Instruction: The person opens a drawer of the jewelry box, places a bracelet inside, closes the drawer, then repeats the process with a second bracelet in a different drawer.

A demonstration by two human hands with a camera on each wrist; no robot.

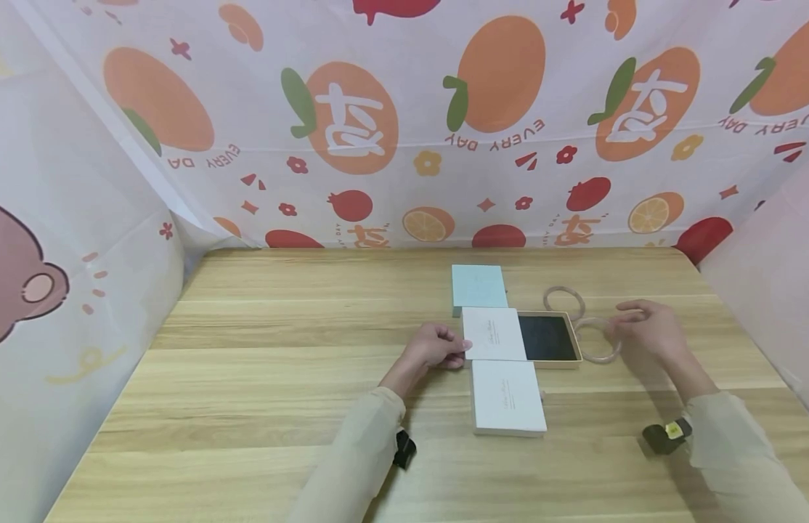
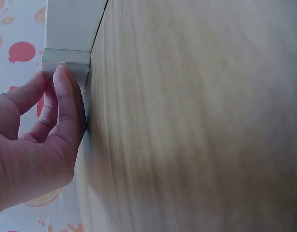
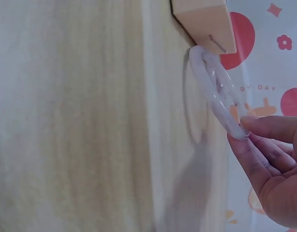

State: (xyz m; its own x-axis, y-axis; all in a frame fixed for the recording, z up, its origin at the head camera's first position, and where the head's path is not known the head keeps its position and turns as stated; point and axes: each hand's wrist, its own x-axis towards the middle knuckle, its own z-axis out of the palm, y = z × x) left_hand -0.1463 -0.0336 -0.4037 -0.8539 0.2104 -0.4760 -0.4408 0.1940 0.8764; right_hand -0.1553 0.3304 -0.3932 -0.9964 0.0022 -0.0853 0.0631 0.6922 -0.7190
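At the left end of a white drawer-style box [image 1: 494, 323], my left hand [image 1: 437, 345] holds the edge with thumb and fingers. The box's black-lined tray [image 1: 548, 338] sticks out to the right and looks bare inside. In the right wrist view, my right hand [image 3: 279, 159] pinches a translucent pale bangle [image 3: 206, 84] between thumb and fingers. The bangle is tilted, its far side close to the tray's end. A second pale bangle [image 1: 561, 288] lies on the table behind the first, near the tray's back right corner.
A light blue box [image 1: 479, 285] sits behind the white box, and another white box [image 1: 509, 396] in front of it. All rest on a wood-grain table [image 1: 280, 392]. A fruit-print cloth [image 1: 417, 94] hangs along the table's back edge.
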